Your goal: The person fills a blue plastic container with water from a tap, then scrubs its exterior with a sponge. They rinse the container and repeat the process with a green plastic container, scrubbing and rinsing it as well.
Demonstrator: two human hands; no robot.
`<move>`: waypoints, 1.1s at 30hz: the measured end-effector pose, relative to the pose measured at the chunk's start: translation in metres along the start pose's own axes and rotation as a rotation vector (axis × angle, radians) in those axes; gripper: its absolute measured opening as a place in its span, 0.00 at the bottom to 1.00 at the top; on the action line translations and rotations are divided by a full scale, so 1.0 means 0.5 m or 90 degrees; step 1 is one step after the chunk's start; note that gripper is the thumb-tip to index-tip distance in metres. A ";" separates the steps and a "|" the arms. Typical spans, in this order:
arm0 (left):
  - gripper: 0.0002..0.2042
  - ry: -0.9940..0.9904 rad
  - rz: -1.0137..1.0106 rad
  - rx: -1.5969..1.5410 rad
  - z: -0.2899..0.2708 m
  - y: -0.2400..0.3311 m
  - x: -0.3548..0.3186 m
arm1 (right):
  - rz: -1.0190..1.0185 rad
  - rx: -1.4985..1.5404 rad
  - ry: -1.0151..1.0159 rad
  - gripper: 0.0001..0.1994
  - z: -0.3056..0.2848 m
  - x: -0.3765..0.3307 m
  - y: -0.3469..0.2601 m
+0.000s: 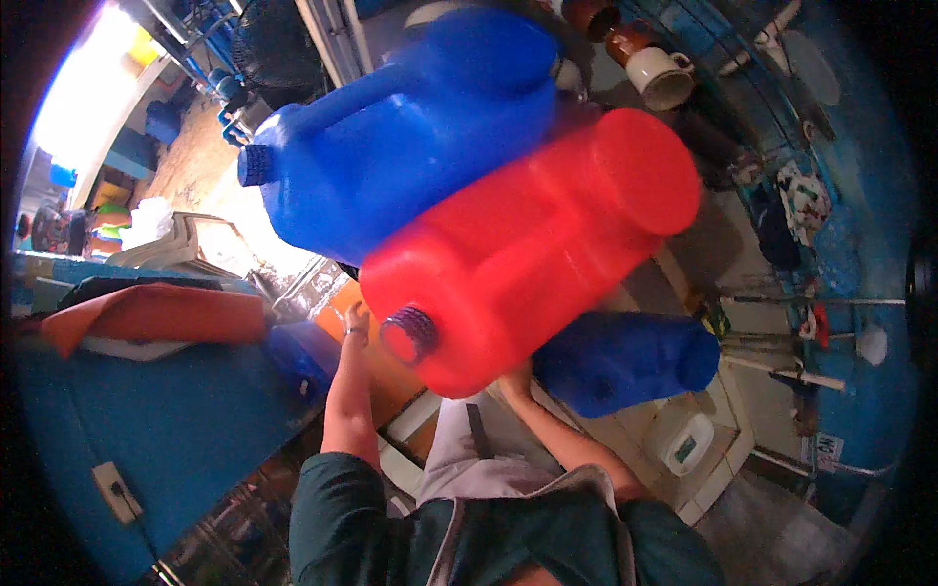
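Observation:
A large red plastic jug (547, 225) with a dark ribbed cap lies tilted in front of me, slightly blurred. Behind it and to the left is a blue plastic jug (362, 156) with a moulded handle and a dark blue cap. My left hand (356, 320) is just left of the red jug's capped end, its fingers partly spread, with no object visible in it. At the red jug's lower side is my right hand (515, 379); its fingers are hidden behind the jug, so its grip does not show. Right of that hand lies a darker blue container (630, 361).
An orange surface (376, 361) shows beneath my left hand. To the left, an orange-red sheet (161, 317) lies on a blue surface (147, 430). A white tray (688, 444) is at the lower right. Mugs (660, 78) stand at the upper right, near a cluttered blue wall.

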State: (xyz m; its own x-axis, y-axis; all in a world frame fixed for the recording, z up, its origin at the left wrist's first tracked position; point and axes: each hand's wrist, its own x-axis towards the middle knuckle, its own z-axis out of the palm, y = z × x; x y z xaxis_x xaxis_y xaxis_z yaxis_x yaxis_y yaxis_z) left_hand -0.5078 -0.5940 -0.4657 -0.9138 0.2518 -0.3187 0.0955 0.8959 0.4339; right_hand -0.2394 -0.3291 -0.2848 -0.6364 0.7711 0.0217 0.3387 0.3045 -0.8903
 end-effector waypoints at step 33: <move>0.21 -0.183 0.871 0.145 -0.050 1.164 -0.730 | 0.700 -0.296 0.387 0.30 -1.132 -0.339 0.983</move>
State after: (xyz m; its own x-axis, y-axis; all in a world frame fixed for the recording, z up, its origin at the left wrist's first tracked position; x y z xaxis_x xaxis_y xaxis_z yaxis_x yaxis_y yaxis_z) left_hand -0.1284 -0.1739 -0.0758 0.0593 0.9960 0.0667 0.9129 -0.0811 0.4000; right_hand 0.4272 0.0065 -0.4686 0.4831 0.8241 -0.2958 0.7519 -0.5636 -0.3421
